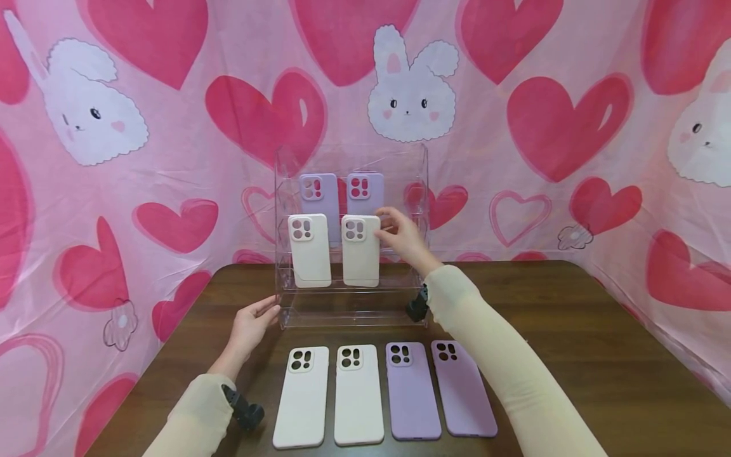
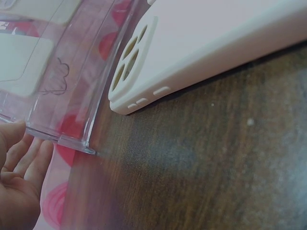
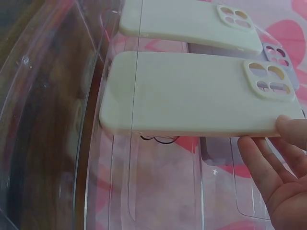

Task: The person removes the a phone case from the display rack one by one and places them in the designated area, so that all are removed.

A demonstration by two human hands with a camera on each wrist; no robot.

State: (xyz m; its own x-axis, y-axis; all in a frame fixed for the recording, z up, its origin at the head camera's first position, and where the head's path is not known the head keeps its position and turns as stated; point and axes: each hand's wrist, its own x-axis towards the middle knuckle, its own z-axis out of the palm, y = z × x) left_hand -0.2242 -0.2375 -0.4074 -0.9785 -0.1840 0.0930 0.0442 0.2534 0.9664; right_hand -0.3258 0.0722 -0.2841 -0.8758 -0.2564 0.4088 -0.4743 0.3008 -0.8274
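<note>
A clear acrylic tiered stand (image 1: 354,320) stands on the table. On its upper tier lean two purple phone cases (image 1: 320,198), and in front of them two white ones stand on a lower tier. My right hand (image 1: 402,236) pinches the right-hand white phone case (image 1: 361,260) by its upper right edge, thumb on the back; in the right wrist view its lower end (image 3: 117,96) sits behind the tier's clear lip. The other white phone case (image 1: 311,254) stands to its left. My left hand (image 1: 255,324) holds the stand's left side edge between thumb and fingers.
In front of the stand a row lies flat on the brown table (image 1: 548,317): two white phone cases (image 1: 301,400) on the left and two purple phone cases (image 1: 414,400) on the right. A pink cloth (image 1: 342,114) with hearts and rabbits hangs behind.
</note>
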